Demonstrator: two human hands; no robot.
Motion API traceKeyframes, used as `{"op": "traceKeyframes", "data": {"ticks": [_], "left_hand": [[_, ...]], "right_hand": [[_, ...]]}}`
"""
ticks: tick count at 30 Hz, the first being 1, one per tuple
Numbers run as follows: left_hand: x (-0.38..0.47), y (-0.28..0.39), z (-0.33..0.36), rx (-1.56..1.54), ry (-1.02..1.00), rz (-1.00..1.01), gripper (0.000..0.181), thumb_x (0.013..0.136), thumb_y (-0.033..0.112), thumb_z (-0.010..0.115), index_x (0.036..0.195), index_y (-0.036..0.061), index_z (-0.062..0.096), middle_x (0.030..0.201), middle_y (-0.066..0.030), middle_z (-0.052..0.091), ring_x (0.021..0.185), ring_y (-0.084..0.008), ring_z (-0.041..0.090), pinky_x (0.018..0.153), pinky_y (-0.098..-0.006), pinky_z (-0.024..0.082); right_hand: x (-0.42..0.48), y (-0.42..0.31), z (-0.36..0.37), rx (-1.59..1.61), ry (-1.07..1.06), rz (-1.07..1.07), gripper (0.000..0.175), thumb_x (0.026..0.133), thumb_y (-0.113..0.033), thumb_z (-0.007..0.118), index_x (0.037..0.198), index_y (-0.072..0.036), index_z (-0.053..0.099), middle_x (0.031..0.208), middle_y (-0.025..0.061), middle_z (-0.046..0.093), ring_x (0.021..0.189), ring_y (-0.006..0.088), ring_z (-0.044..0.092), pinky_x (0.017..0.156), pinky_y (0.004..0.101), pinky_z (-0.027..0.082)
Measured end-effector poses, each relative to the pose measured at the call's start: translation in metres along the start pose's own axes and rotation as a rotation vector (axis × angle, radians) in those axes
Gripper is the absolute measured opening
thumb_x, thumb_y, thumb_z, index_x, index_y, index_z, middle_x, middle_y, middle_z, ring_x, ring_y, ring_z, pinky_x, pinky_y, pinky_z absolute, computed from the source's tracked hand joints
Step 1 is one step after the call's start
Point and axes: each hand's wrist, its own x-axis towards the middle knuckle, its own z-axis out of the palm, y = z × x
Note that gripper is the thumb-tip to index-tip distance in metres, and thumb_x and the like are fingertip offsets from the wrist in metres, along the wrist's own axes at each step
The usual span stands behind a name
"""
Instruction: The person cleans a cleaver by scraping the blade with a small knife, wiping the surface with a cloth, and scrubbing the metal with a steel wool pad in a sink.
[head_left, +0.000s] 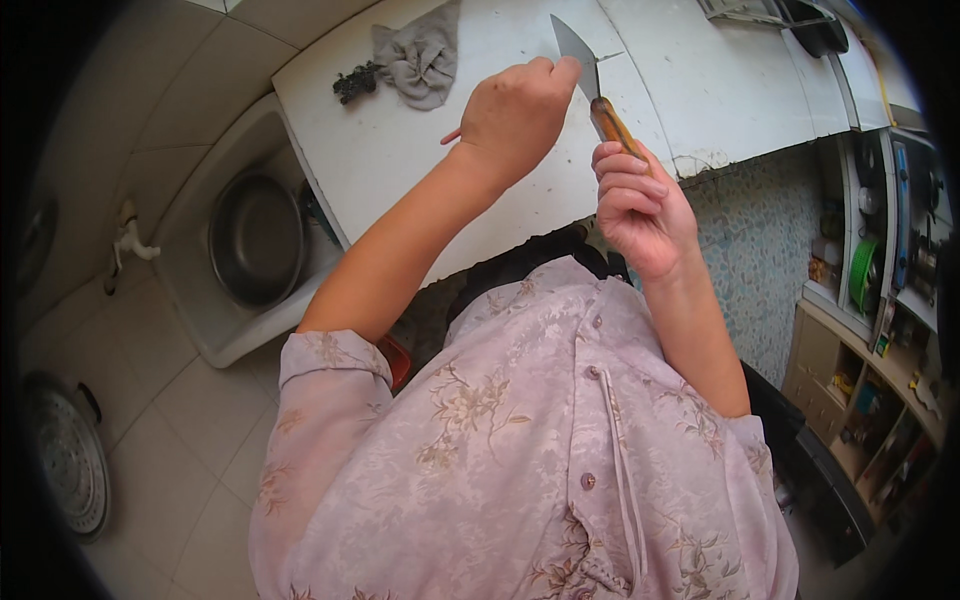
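My right hand (641, 206) grips the orange-brown handle (611, 124) of a kitchen knife. The knife's broad pointed blade (576, 49) points away from me over the white countertop (405, 187). To its left, my left hand (521, 109) is closed in a fist, back of the hand up, thumb and forefinger at the blade. A thin reddish end (451, 136) sticks out of the fist near the wrist. Past the blade shows a thin pointed tip (611, 56), roughly in line with it; my hand and the blade hide what lies between.
A crumpled grey cloth (420, 56) and a dark scouring pad (355, 82) lie on the counter's far left. Left of the counter is a sink (225, 337) with a metal basin (257, 240), beside a tap (135, 244). Shelves (862, 375) with kitchen items stand at right.
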Motion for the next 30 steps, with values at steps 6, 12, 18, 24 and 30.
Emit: {"op": "traceKeyframes", "data": {"ticks": [6, 12, 18, 24, 30], "left_hand": [[-0.018, 0.007, 0.014, -0.043, -0.041, 0.056, 0.018, 0.071, -0.001, 0.053, 0.088, 0.0059, 0.054, 0.064, -0.0084, 0.053, 0.060, -0.0265, 0.059, 0.052, -0.0357, 0.049], [-0.007, 0.004, 0.009, -0.017, -0.017, 0.034, 0.017, 0.072, -0.001, 0.052, 0.087, 0.0055, 0.054, 0.066, -0.0090, 0.054, 0.059, -0.0263, 0.059, 0.051, -0.0357, 0.048], [0.006, -0.004, 0.002, -0.011, 0.088, 0.060, 0.015, 0.073, 0.000, 0.053, 0.087, 0.0063, 0.054, 0.067, -0.0096, 0.056, 0.060, -0.0275, 0.060, 0.050, -0.0370, 0.048], [-0.017, 0.007, 0.008, -0.015, -0.043, 0.051, 0.016, 0.073, 0.001, 0.053, 0.089, 0.0060, 0.055, 0.066, -0.0094, 0.056, 0.059, -0.0280, 0.060, 0.050, -0.0373, 0.048], [-0.008, -0.014, -0.001, 0.015, 0.112, -0.053, 0.016, 0.076, 0.001, 0.053, 0.091, 0.0064, 0.057, 0.068, -0.0103, 0.057, 0.058, -0.0277, 0.059, 0.049, -0.0368, 0.048]], "right_hand": [[0.000, -0.001, -0.002, -0.013, 0.006, 0.003, 0.029, 0.100, -0.026, 0.035, 0.091, 0.000, 0.045, 0.068, 0.0005, 0.048, 0.045, 0.0043, 0.044, 0.039, 0.0180, 0.037], [0.000, -0.003, 0.002, 0.014, 0.009, 0.001, 0.030, 0.100, -0.027, 0.035, 0.091, -0.001, 0.044, 0.069, 0.0004, 0.048, 0.045, 0.0042, 0.044, 0.040, 0.0179, 0.037], [0.001, -0.001, 0.002, -0.008, 0.033, -0.011, 0.031, 0.100, -0.029, 0.033, 0.090, -0.001, 0.044, 0.068, 0.0003, 0.048, 0.045, 0.0042, 0.044, 0.039, 0.0179, 0.037], [0.005, 0.004, -0.002, -0.042, 0.034, -0.008, 0.034, 0.101, -0.031, 0.033, 0.089, -0.001, 0.044, 0.067, 0.0002, 0.047, 0.046, 0.0043, 0.043, 0.040, 0.0174, 0.038], [0.007, 0.005, 0.001, -0.056, 0.050, -0.029, 0.034, 0.100, -0.031, 0.034, 0.088, -0.001, 0.044, 0.067, -0.0001, 0.048, 0.047, 0.0041, 0.044, 0.040, 0.0175, 0.038]]}}
